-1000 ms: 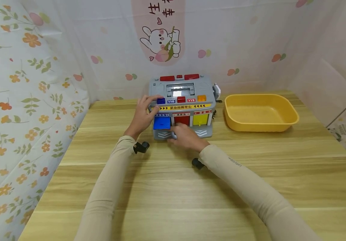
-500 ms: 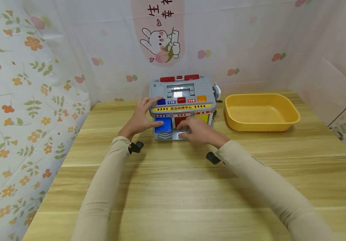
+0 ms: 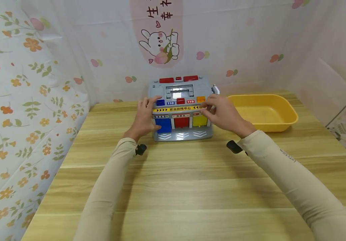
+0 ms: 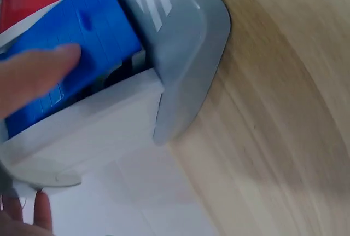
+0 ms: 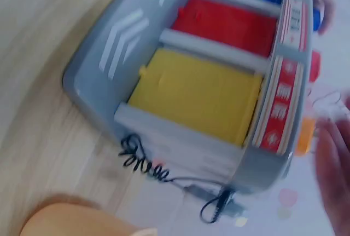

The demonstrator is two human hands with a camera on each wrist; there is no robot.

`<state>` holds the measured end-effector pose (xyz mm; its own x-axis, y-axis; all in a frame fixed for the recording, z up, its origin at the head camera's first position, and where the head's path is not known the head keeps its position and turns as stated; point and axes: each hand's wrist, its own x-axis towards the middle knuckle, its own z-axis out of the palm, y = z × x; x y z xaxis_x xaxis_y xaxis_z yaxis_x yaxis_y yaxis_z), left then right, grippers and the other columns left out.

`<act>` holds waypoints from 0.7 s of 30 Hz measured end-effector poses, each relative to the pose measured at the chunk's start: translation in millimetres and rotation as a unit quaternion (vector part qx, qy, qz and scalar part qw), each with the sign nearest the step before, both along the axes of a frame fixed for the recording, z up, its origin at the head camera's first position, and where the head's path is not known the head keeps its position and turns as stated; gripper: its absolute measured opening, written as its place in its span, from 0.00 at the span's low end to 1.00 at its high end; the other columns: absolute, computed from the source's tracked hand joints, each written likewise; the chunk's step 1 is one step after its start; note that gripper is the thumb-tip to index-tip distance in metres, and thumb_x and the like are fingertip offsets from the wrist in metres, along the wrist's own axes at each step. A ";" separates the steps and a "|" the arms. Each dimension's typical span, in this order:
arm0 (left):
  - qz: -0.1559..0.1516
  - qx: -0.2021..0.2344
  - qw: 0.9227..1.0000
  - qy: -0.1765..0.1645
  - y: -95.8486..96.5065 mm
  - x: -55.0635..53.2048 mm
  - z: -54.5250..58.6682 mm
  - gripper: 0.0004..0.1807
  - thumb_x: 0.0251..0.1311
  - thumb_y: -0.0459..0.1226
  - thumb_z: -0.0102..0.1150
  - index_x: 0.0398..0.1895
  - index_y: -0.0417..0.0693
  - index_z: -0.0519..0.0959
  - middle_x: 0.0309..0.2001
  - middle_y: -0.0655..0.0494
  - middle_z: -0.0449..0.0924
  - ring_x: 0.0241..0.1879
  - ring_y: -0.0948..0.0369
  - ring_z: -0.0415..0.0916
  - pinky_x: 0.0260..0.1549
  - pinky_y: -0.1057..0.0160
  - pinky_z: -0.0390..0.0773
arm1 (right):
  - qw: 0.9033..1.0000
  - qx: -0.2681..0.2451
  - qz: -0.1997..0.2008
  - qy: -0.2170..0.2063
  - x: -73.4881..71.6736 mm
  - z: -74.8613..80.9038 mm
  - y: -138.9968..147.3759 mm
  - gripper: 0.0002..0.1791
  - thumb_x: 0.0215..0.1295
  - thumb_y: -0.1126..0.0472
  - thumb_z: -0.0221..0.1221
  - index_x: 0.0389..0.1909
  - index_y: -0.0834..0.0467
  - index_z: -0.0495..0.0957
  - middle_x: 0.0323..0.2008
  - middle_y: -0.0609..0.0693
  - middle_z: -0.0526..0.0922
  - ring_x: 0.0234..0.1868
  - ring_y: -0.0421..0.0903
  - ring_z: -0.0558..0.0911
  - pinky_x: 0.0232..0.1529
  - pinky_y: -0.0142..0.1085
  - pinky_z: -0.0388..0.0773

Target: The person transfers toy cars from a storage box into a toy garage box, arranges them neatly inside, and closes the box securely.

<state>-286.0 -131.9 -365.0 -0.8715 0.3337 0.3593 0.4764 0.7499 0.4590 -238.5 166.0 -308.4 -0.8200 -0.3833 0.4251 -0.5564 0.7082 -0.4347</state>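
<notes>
A grey toy emergency station (image 3: 158, 89) stands on the table with a blue door (image 3: 164, 125), a red door (image 3: 181, 122) and a yellow door (image 3: 199, 121) in front. My left hand (image 3: 144, 117) is at its left end, fingers extended by the blue roof button (image 3: 160, 102). In the left wrist view its thumb (image 4: 41, 72) presses the blue door (image 4: 104, 28), which sits slightly ajar. My right hand (image 3: 225, 113) hovers at the front right roof edge, fingers loosely bent near the orange button (image 3: 201, 99). No object shows in it; the right wrist view blurs its fingers (image 5: 333, 173).
Behind the right forearm, an oval yellow basin (image 3: 272, 127) stands on the wooden table (image 3: 173, 187). A grey handset (image 3: 215, 89) is on the toy's right side, and a coiled black cord (image 5: 136, 156) hangs there. Patterned cloth (image 3: 227, 40) hangs behind.
My right hand has left the front of the blue door and moved right and up to the roof edge. The blue door, raised flat earlier, has swung down under my left thumb.
</notes>
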 end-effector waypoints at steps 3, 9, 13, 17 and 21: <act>0.005 0.000 1.000 0.026 2.8 -2.2 -2.7 0.61 0.33 0.32 0.85 0.73 0.57 0.57 0.59 0.44 0.65 0.59 0.46 0.55 0.58 0.46 0.66 | 0.999 -0.018 -0.049 0.016 -8.5 -1.4 5.7 0.14 0.65 0.62 0.64 0.48 0.66 0.82 0.46 0.62 0.80 0.45 0.56 0.77 0.48 0.48 0.79; 0.013 0.019 0.998 0.055 7.6 -2.6 -5.6 0.58 0.31 0.29 0.84 0.70 0.52 0.59 0.61 0.44 0.68 0.59 0.48 0.58 0.61 0.48 0.65 | 0.995 -0.010 -0.084 -0.052 -21.4 -7.9 10.1 0.20 0.67 0.60 0.61 0.57 0.66 0.77 0.54 0.63 0.78 0.51 0.58 0.73 0.56 0.51 0.76; 0.022 0.019 0.996 0.082 8.6 -3.7 -5.4 0.55 0.32 0.28 0.84 0.67 0.48 0.61 0.59 0.44 0.69 0.58 0.48 0.59 0.61 0.50 0.66 | 0.995 -0.018 -0.088 -0.040 -25.6 -11.5 9.6 0.20 0.67 0.60 0.61 0.57 0.65 0.78 0.52 0.61 0.79 0.48 0.56 0.75 0.52 0.48 0.79; 0.026 0.026 0.993 0.112 11.7 -4.0 -6.4 0.52 0.32 0.27 0.83 0.65 0.47 0.65 0.56 0.44 0.71 0.56 0.48 0.60 0.58 0.50 0.66 | 0.995 -0.011 -0.097 -0.019 -25.8 -14.3 9.9 0.20 0.67 0.58 0.62 0.56 0.65 0.78 0.51 0.60 0.80 0.46 0.55 0.75 0.49 0.47 0.76; 0.028 0.024 0.994 0.099 13.3 -1.7 -5.9 0.55 0.33 0.25 0.82 0.70 0.51 0.63 0.57 0.45 0.71 0.57 0.48 0.61 0.60 0.50 0.68 | 0.995 -0.003 -0.099 -0.029 -24.1 -17.4 11.8 0.21 0.67 0.58 0.62 0.58 0.64 0.77 0.52 0.61 0.79 0.48 0.56 0.74 0.50 0.48 0.76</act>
